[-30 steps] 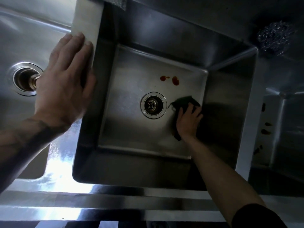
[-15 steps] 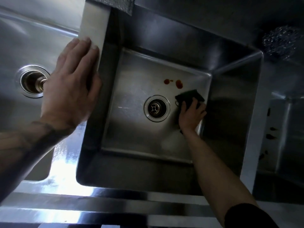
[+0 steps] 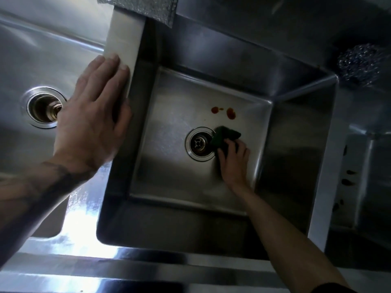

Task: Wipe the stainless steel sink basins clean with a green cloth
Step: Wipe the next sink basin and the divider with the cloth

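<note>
Green cloth (image 3: pixel 227 135) in right hand (image 3: pixel 233 163) touches drain (image 3: pixel 197 144).

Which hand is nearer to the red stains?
Right. The right hand, holding the green cloth, is just on the near side of the red stains; the left hand rests on the divider, far left of them.

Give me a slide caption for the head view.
The right hand holds a green cloth at the drain, red stains not yet wiped; left hand rests on the divider.
</note>
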The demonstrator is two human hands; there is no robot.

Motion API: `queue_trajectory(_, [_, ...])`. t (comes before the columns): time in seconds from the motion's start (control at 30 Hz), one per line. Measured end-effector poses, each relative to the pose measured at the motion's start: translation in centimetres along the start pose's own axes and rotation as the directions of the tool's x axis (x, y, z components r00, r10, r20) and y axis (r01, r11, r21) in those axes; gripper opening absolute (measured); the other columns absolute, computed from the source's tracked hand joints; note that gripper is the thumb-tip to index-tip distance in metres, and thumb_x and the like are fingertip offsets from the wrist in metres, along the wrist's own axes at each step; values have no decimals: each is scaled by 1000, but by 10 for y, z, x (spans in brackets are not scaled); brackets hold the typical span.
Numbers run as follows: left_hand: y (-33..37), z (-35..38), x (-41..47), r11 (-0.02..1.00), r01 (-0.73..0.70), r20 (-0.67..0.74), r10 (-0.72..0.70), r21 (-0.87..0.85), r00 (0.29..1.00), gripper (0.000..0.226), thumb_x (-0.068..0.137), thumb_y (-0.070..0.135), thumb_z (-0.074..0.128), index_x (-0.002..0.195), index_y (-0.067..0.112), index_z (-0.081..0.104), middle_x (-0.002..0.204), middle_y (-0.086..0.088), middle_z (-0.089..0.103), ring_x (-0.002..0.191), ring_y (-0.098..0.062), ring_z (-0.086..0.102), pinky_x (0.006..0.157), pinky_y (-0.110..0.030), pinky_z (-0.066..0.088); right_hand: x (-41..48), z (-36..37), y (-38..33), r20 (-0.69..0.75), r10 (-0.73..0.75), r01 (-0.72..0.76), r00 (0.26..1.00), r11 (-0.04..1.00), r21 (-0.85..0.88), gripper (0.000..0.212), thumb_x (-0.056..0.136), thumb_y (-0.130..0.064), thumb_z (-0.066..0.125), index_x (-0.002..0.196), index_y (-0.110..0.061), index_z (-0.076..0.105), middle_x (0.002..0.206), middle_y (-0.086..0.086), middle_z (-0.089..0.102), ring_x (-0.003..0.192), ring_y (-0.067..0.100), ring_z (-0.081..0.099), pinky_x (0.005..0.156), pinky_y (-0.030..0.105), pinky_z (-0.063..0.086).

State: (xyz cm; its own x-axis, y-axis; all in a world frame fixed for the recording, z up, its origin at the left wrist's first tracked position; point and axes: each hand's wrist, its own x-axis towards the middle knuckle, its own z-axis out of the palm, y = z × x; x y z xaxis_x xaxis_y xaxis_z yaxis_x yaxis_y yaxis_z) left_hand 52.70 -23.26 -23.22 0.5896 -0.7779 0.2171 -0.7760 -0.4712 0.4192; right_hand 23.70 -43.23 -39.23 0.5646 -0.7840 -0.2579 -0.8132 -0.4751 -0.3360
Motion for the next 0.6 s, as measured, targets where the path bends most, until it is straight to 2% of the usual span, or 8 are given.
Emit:
queue_trajectory(0.07, [1,0,0,1000,-1,-4,1,-1,1000,47,110,21,46,154,3,49,163,-17,43,155,-36,35,130,-30,23,11,-10,21,-14,4,-4,1000,999,-39,42,102,-28,59,139,-10,54,146,23,42,126,42,42,108,46,36])
queue_trajectory(0.17, [1,2,-1,1000,5,-17,-5,3,1000,47,110,21,47,153,3,50,163,-16,44,155,-35,36,129,-30,25,59,-20,27,-178,340,-344,923,939,8,45,103,-30,55,142,-6,51,149,28,39,129,50,41,110,49,31])
queue_trajectory(0.23, [1,2,-1,1000,7,-13,-7,5,1000,47,110,21,47,153,3,49,164,-15,43,155,-34,36,128,-30,26,76,-15,5,-202,419,-410,885,908,87,46,103,-30,55,141,-6,51,149,28,39,129,49,41,109,46,30])
queue_trajectory(0.27, [1,2,-1,1000,7,-10,-7,3,1000,47,110,21,46,153,3,49,164,-15,43,155,-35,36,128,-30,26,74,-9,-6,-188,359,-350,914,933,80,45,102,-30,55,140,-6,52,148,27,40,127,48,42,109,45,30])
queue_trajectory(0.37, [2,1,-1,1000,8,-14,-8,6,1000,47,110,20,47,153,3,50,163,-16,44,154,-35,37,129,-31,27,52,-2,-10,-55,20,-21,998,1000,-15,41,102,-31,56,137,-9,53,143,23,43,120,42,44,105,46,36])
queue_trajectory(0.43, [2,1,0,1000,4,-11,-3,8,1000,47,110,19,47,153,2,50,163,-17,44,154,-36,37,129,-33,26,61,-9,8,-48,-7,4,999,998,-56,42,103,-30,55,138,-8,52,144,23,42,122,43,43,106,46,36])
queue_trajectory(0.53, [1,2,-1,1000,0,-12,0,10,1000,47,110,20,47,153,1,49,163,-18,43,155,-37,37,130,-35,26,101,-19,15,-188,315,-322,930,947,-4,47,104,-32,51,144,-8,48,153,26,36,135,45,38,110,42,24])
queue_trajectory(0.6, [0,2,-1,1000,-4,-14,4,15,1000,47,110,20,46,153,1,49,163,-18,43,155,-37,36,130,-34,25,110,-13,-5,-208,421,-421,883,906,46,49,104,-35,50,146,-9,47,155,26,35,136,45,38,109,40,21])
